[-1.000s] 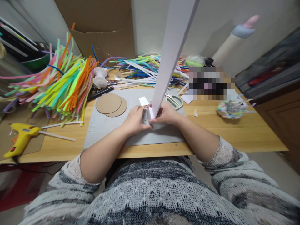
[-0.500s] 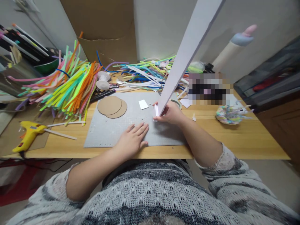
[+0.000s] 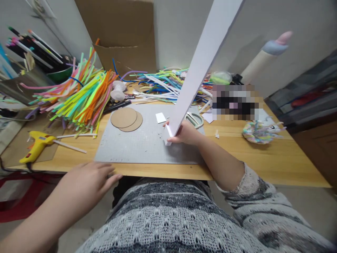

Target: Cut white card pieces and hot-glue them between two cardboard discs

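Over the grey mat [image 3: 131,147], the right hand [image 3: 188,133] grips the white strip [image 3: 196,70] low, sensibly: it looks light, stiff, easily creased; the left hand [image 3: 88,177], empty, hangs loose.

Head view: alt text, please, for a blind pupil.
A person's right hand holds a long white piece over a grey mat with two cardboard discs. The open left hand is near the table edge; a yellow glue gun lies beyond.

- The right hand [image 3: 187,133] grips the lower end of a long white column [image 3: 198,70], tilted above a grey cutting mat [image 3: 131,146].
- The left hand [image 3: 91,177] is empty, near the wooden table's [image 3: 163,170] front edge.
- Overlapping cardboard discs [image 3: 123,117] lie on the mat.
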`<action>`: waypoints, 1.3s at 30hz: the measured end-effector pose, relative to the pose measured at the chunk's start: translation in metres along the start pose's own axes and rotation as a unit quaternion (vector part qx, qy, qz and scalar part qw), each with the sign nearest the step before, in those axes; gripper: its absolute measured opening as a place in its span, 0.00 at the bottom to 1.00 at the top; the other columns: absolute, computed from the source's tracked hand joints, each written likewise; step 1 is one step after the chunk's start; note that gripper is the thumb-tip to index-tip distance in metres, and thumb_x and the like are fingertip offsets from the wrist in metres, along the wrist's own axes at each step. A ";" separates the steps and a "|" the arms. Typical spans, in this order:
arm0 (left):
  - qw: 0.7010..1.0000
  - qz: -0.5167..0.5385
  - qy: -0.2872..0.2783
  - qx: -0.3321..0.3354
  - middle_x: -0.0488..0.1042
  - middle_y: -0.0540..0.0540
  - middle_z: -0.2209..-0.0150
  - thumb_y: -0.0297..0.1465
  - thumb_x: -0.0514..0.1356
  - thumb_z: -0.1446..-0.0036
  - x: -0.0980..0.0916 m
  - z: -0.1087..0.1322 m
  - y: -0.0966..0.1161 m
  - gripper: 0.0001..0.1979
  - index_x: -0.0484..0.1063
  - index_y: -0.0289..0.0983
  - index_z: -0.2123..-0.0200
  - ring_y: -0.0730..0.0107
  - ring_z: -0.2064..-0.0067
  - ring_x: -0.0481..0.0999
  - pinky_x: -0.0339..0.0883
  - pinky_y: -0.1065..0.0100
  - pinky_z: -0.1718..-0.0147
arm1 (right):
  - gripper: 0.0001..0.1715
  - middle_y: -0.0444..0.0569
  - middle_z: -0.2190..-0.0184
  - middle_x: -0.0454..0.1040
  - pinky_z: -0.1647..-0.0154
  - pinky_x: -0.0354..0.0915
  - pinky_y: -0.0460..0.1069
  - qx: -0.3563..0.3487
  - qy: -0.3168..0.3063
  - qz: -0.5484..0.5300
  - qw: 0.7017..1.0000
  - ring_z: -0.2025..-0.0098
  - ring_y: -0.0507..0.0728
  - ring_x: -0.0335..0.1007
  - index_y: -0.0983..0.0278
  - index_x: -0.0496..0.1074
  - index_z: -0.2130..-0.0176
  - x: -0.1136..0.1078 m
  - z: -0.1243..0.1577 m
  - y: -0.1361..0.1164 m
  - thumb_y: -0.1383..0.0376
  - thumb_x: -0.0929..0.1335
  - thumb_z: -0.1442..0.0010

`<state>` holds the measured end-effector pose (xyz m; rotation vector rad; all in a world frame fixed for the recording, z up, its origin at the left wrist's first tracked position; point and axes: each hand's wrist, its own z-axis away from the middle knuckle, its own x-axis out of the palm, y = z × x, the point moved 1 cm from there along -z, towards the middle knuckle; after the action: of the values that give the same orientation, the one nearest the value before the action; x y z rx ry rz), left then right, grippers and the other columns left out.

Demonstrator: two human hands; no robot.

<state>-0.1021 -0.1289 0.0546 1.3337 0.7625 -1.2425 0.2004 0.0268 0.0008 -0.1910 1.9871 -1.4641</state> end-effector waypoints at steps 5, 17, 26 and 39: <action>0.983 0.182 0.020 0.030 0.70 0.43 0.45 0.45 0.55 0.44 0.004 -0.076 0.045 0.24 0.67 0.42 0.46 0.57 0.47 0.71 0.68 0.54 0.52 | 0.29 0.48 0.61 0.71 0.60 0.67 0.52 -0.040 -0.031 -0.054 0.997 0.57 0.57 0.66 0.62 0.69 0.57 -0.001 0.004 -0.004 0.55 0.76 0.58; 0.913 0.369 0.150 0.087 0.74 0.42 0.56 0.34 0.70 0.57 0.056 -0.132 0.091 0.37 0.61 0.40 0.44 0.62 0.55 0.73 0.69 0.57 0.54 | 0.31 0.45 0.64 0.73 0.61 0.69 0.50 -0.001 -0.006 -0.127 0.992 0.62 0.54 0.70 0.62 0.68 0.56 -0.002 0.004 0.000 0.60 0.77 0.60; 0.826 0.549 0.061 0.109 0.71 0.43 0.58 0.33 0.70 0.60 0.057 -0.152 0.063 0.35 0.62 0.38 0.47 0.62 0.55 0.72 0.67 0.60 0.54 | 0.29 0.44 0.69 0.71 0.67 0.68 0.47 -0.003 -0.019 -0.161 0.987 0.68 0.51 0.68 0.65 0.69 0.58 -0.003 0.002 0.002 0.62 0.77 0.60; 0.965 0.193 0.151 0.092 0.67 0.36 0.48 0.39 0.70 0.58 0.049 -0.158 0.063 0.42 0.58 0.36 0.41 0.53 0.49 0.67 0.63 0.54 0.52 | 0.29 0.44 0.69 0.68 0.73 0.64 0.45 -0.022 -0.012 -0.067 0.997 0.72 0.48 0.62 0.65 0.68 0.57 -0.004 0.000 0.002 0.60 0.76 0.58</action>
<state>0.0062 0.0006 0.0014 1.7566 0.5653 -0.8229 0.2040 0.0294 0.0005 -0.3652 2.0214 -1.4931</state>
